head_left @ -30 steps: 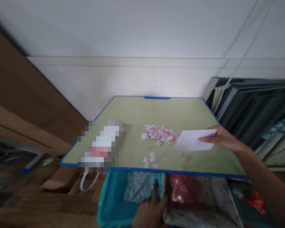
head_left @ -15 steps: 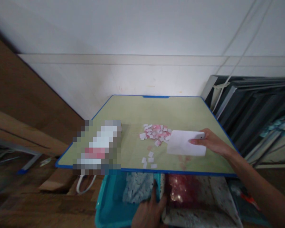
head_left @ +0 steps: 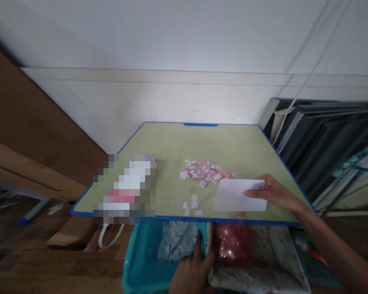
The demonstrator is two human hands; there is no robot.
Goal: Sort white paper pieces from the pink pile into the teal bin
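A thin white plastic sheet [head_left: 230, 197] with rounded corners is pinched between the thumb and fingers of my right hand [head_left: 271, 192]. It lies low over the table's right half, beside a heap of small pink and white square pieces [head_left: 202, 170]. A few loose white squares [head_left: 194, 204] are scattered nearer the front edge. Below the table, my left hand [head_left: 191, 272] grips where the rim of a teal bin [head_left: 130, 261] meets a stained pale container [head_left: 257, 281]; its index finger lies along the bin side and the thumb on the container side.
Pale squares [head_left: 176, 241] fill part of the teal bin, and shiny red pieces [head_left: 233, 245] lie in the pale container. The folding table [head_left: 202, 141] has a blue edge. A pixelated object [head_left: 129, 183] occupies its left side. Dark panels [head_left: 322, 126] lean at right.
My right hand has drawn the white sheet down the table toward me, exposing more pink pieces at the heap's right end. My left hand has stayed at the rims.
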